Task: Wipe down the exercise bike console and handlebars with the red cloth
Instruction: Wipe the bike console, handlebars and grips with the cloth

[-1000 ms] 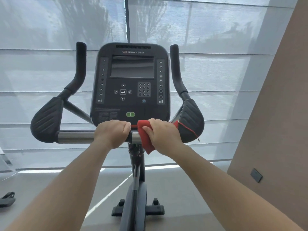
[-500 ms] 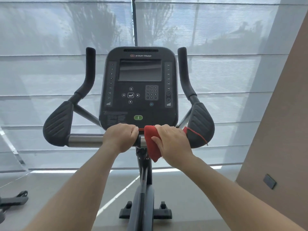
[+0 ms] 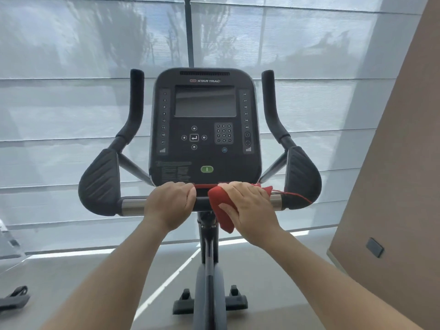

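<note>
My right hand (image 3: 250, 206) curls over the red cloth (image 3: 222, 211), pressing it round the crossbar (image 3: 202, 200) just right of centre frame. My left hand (image 3: 170, 203) grips the bare bar beside it. The bar runs left to right; its chrome end and right pad (image 3: 302, 177) lie just rightward, nearer my right hand. The console (image 3: 204, 129) stands directly above.

Console (image 3: 204, 125) above handlebar (image 3: 133, 204) — cloth (image 3: 220, 206) on handlebar, right of centre.
</note>
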Demonstrator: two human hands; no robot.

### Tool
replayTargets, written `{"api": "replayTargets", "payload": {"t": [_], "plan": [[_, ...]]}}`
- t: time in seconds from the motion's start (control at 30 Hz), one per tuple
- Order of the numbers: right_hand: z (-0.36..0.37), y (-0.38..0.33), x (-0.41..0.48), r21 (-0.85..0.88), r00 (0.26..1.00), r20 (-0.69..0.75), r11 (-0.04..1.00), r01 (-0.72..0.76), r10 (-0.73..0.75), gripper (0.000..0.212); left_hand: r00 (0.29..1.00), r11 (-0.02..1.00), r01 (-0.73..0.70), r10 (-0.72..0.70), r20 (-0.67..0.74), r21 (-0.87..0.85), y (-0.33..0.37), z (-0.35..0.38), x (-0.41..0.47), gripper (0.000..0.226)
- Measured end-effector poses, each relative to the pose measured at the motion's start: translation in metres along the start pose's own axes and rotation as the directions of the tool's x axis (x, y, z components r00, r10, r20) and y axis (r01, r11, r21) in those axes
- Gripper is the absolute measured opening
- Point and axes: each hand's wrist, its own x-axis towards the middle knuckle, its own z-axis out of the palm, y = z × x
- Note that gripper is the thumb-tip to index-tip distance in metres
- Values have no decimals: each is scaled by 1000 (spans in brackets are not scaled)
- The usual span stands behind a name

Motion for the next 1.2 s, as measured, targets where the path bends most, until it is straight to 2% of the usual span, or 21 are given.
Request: {"api": "replayTargets", "payload": {"t": [0.23,0.37,0.5,0.67,0.8,0.93,1.07,1.2], "plan": [[4,2,6,-13,992,-75,994,-106,104,47,999,999,-34,34,-24,-3,2,-3,-2,52],[10,-11,18,-18,999,-21,999,30,-30,47,1000,1000,-6,6,-10,-9,2,-3,0,40],[4,7,14,-1,994,26,995,103,-103,47,999,1000,12,-12,31,15,4,-3,2,43],[-10,38,1,-14,993,-99,998,-63,62,47,998,1000,0,-2,62,30,3,-3,2,38],[4,7,2,-12,955,-179,970,-243,237,37,994,998,-55,56,93,-17,-2,-7,1,35],[21,-29,5,1,973,-143,983,-182,181,39,989,996,-75,80,128,-45,-4,-11,-2,36],[8,-11,-3,-20,995,-61,996,-83,82,42,986,997,-81,81,147,-5,-2,-16,-6,36],[-8,20,-11,0,979,-131,988,-156,155,48,981,997,-81,77,178,18,-2,-20,-8,38]]}}
